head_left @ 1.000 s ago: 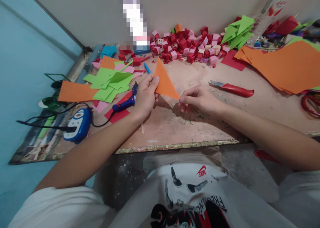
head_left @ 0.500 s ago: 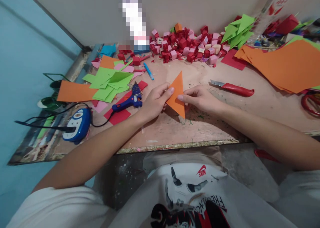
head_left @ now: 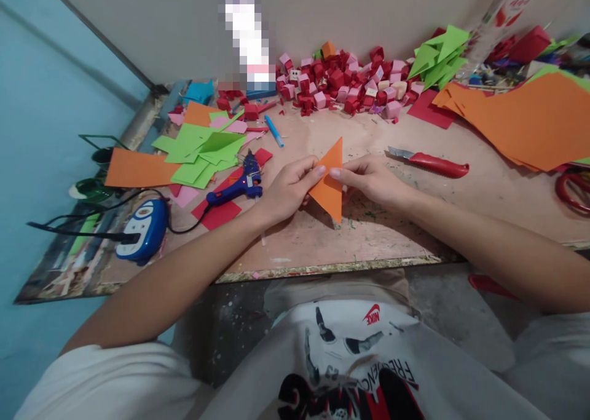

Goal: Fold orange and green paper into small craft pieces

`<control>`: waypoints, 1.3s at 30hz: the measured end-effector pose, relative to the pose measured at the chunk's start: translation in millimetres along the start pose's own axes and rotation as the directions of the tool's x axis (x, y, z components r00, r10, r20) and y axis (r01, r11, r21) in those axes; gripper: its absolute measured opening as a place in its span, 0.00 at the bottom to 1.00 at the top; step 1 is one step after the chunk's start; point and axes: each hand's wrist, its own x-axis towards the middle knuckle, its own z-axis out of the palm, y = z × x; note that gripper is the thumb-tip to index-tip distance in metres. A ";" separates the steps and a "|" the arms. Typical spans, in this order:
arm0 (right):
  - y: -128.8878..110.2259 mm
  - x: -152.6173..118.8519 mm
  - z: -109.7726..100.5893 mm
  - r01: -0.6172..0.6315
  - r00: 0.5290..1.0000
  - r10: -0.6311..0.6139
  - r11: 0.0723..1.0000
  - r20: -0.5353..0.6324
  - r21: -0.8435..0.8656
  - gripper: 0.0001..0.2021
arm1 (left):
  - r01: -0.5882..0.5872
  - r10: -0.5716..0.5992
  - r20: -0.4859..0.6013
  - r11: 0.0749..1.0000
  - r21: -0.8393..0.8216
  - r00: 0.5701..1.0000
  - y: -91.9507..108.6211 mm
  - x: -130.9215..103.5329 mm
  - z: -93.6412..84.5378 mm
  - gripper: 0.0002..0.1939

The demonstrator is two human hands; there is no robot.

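Note:
A piece of orange paper (head_left: 332,192), folded into a triangle, is held up just over the table between both hands. My left hand (head_left: 297,186) pinches its left corner, thumb on top and the other fingers behind it. My right hand (head_left: 369,177) grips the straight right edge, thumb lying on the front near the left thumb. The fingers under the paper are hidden. To the right of my right hand lies a red utility knife (head_left: 437,163) with its blade out. A blue glue gun (head_left: 244,183) rests left of my left hand.
Several red and pink paper cubes (head_left: 341,82) are heaped along the wall. Green paper pieces (head_left: 203,149) lie at left, near a blue power adapter (head_left: 145,226) with cords. Orange sheets (head_left: 520,122) and red-handled scissors (head_left: 571,192) are at right. A blue pen (head_left: 275,131) lies behind.
The orange triangle has shifted slightly right and toward me. My left thumb has slid farther over the paper, and my right thumb has moved up a little, so the two thumbs are closer.

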 end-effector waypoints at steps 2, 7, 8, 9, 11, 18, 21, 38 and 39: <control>0.1 0.1 0.5 -0.003 1.000 0.003 1.000 -0.010 0.028 0.30 | -0.005 0.005 0.023 1.000 0.001 1.000 0.0 -0.5 0.4 0.23; 0.6 -0.7 0.5 -0.022 1.000 0.023 0.999 -0.017 0.035 0.31 | -0.017 0.016 0.055 1.000 0.013 0.998 -0.3 -1.4 0.8 0.23; 1.2 -0.6 0.3 -0.018 1.000 0.019 0.999 -0.020 0.033 0.31 | -0.017 0.017 0.060 1.000 0.012 0.998 -0.2 -1.6 0.9 0.23; 1.9 -0.5 0.2 -0.016 1.000 0.016 0.999 -0.021 0.037 0.31 | -0.016 0.015 0.069 1.000 0.008 0.998 0.0 -1.7 1.0 0.23; 3.5 0.1 -0.1 -0.018 1.000 0.019 0.998 -0.017 0.057 0.31 | -0.008 0.008 0.084 1.000 -0.001 0.996 0.7 -2.0 1.4 0.23; 3.2 0.5 0.3 -0.006 0.999 0.010 0.998 -0.053 0.070 0.32 | -0.050 0.047 0.137 0.999 0.014 0.989 4.1 -2.8 2.8 0.18; 0.0 -0.5 1.3 -0.002 0.997 0.010 0.996 -0.082 0.087 0.30 | -0.043 0.040 0.144 0.999 0.021 0.989 4.2 -3.0 2.6 0.19; -3.2 -0.9 -0.1 0.064 0.991 -0.062 0.998 -0.123 0.014 0.23 | -0.098 0.081 0.108 0.982 0.164 0.991 7.5 -2.0 3.4 0.19; -2.9 -0.8 0.0 0.067 0.990 -0.064 0.998 -0.127 0.019 0.23 | -0.097 0.079 0.109 0.981 0.167 0.991 7.2 -2.1 3.3 0.19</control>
